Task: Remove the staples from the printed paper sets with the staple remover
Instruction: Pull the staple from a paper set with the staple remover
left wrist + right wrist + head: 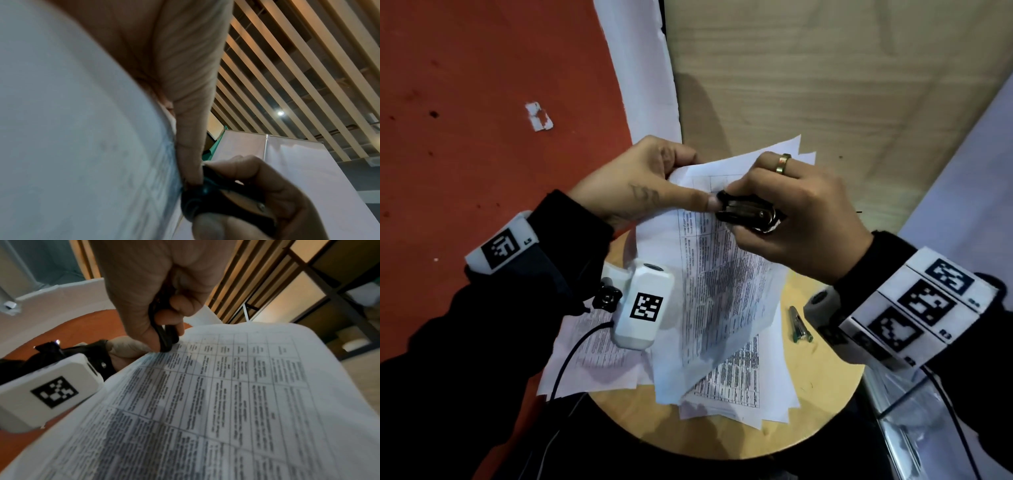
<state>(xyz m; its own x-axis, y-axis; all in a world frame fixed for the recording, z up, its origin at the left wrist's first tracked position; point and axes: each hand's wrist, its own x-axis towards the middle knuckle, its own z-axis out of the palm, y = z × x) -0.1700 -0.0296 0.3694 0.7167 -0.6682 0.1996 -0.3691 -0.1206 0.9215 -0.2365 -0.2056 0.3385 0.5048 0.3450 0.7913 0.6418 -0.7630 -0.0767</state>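
Note:
A printed paper set (726, 284) with a table on it is lifted above the round wooden stool. My left hand (654, 178) pinches its top left corner, thumb on the front and fingers behind. My right hand (798, 212) grips the black staple remover (748, 212), whose tip meets the sheet beside my left thumb. In the right wrist view the staple remover (164, 335) touches the paper set (236, 402) at its top corner. The left wrist view shows the staple remover (216, 201) squeezed against the paper set (82, 146). The staple itself is hidden.
More printed paper sets (739, 387) lie spread on the round wooden stool (825, 387). A small stapler (800, 324) lies on the stool at the right. A clear container (914, 421) stands low right. Red floor (482, 137) lies to the left.

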